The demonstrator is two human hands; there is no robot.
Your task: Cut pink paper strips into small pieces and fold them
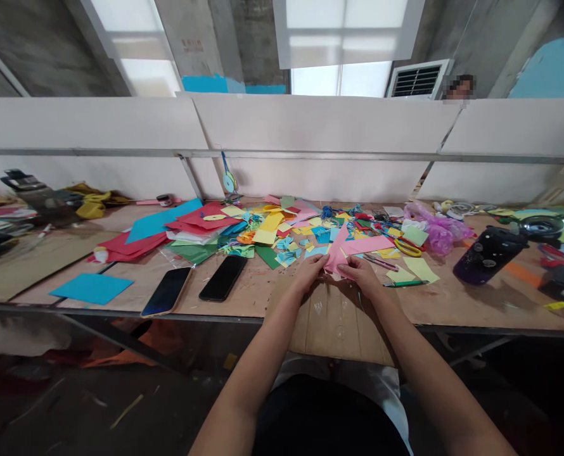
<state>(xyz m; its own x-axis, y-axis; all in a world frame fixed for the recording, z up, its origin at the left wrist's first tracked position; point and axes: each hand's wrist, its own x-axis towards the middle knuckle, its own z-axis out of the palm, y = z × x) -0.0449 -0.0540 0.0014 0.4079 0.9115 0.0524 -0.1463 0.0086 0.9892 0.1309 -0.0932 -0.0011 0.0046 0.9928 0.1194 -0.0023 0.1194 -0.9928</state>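
A piece of pink paper (338, 250) is held up between my two hands, over a brown cardboard sheet (329, 323) that overhangs the table's front edge. My left hand (310, 272) pinches its lower left side. On the lower right side, my right hand (359, 274) has its fingers closed on the same paper. Just beyond lies a pink strip (371, 244), partly behind the held piece. A pair of scissors with yellow handles (408, 247) rests right of my hands, and a green pencil-like stick (405, 284) lies nearer.
Two phones (221, 278) lie left of my hands, beside a blue sheet (93, 289). Coloured paper scraps (286, 244) cover the middle of the table. A dark tumbler (488, 254) and a pink plastic bag (438, 231) are at the right. A white partition (310, 126) stands behind.
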